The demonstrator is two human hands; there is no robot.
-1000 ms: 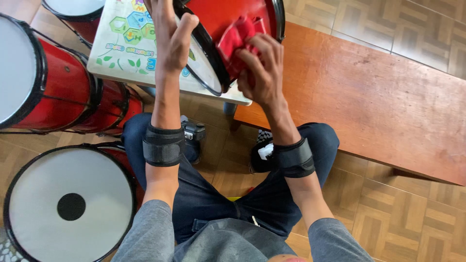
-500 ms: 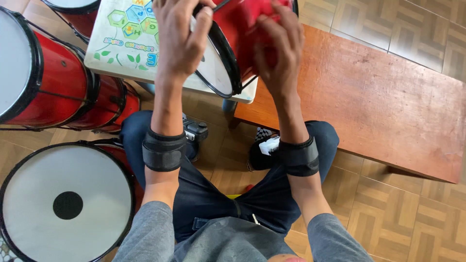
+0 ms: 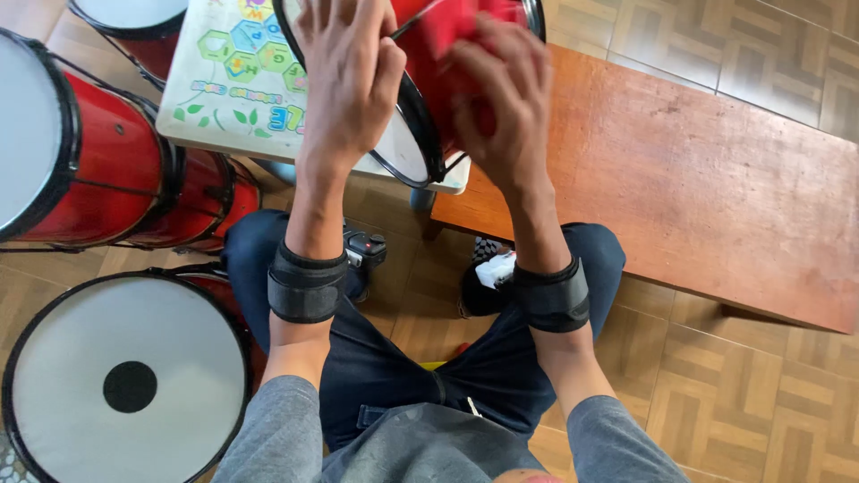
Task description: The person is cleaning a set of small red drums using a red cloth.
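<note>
Three red drums crowd the left side: a large one with a white head and black centre dot (image 3: 125,385) stands on the floor by the person's left knee, and a row of red drums lying on their sides (image 3: 98,170) sits above it, all within arm's reach of the seated person. Next comes a small white desk with coloured hexagon prints (image 3: 233,80), which carries the red drum being handled (image 3: 420,98); that drum is tipped on its side, so its white head faces the person and its shell is exposed. The left hand (image 3: 344,85) lies spread over the rim, its grip pressing the hoop, seemingly to steady the drum. The right hand (image 3: 506,112) has its grip closed around a red cloth (image 3: 465,22) pressed against the shell. Farther right, a long brown wooden bench (image 3: 698,179) stands on the parquet floor (image 3: 752,394).
</note>
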